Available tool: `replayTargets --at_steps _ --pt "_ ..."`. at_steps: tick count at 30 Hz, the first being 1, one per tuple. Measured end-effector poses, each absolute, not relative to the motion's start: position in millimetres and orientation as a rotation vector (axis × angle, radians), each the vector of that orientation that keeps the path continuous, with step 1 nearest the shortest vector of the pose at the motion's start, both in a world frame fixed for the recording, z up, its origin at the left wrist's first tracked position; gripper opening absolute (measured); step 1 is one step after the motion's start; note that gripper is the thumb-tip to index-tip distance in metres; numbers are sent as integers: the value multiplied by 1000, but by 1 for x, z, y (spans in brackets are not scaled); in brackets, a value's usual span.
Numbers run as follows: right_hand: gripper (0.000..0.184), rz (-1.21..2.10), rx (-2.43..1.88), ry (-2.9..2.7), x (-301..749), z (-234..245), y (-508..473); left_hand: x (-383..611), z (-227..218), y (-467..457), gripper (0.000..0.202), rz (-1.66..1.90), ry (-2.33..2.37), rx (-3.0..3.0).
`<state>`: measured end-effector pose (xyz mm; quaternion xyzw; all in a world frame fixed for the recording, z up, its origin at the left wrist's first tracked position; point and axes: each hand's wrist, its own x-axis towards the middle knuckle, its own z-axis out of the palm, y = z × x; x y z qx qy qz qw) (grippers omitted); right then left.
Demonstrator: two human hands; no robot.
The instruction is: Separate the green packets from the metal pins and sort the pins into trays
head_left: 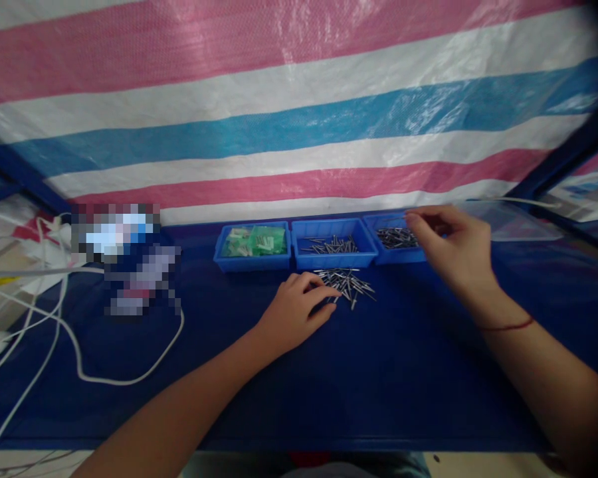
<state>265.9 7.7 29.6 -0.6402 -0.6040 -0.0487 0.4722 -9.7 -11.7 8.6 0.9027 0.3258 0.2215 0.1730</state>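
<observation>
My left hand [295, 307] rests on the blue table, fingers curled beside a loose heap of small metal pins [349, 281], its fingertips touching the heap's left edge. My right hand [451, 247] hovers over the right blue tray [385, 255], fingers bent in a pinch above the pins inside it; what they hold is too small to name. A middle blue tray [332, 259] also holds pins. The left blue tray [252, 262] contains small green packets.
White cables [84, 372] loop across the table's left side beside a blurred-out object [124, 255]. A clear plastic lid [518, 222] lies at the right rear. A striped pink, white and blue tarp [299, 119] hangs behind the table.
</observation>
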Motion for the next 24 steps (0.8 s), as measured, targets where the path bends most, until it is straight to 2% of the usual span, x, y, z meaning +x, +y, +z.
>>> replayTargets --at_steps 7,10,24 --pt "20 -272 -1724 -1642 273 15 15 -7 6 -17 23 475 995 2686" --pt "18 -308 -1662 -1664 263 18 10 -6 6 -16 22 472 1000 2705" --pt "12 13 -1127 -2111 201 25 -20 -5 1 -7 20 488 1115 2688"
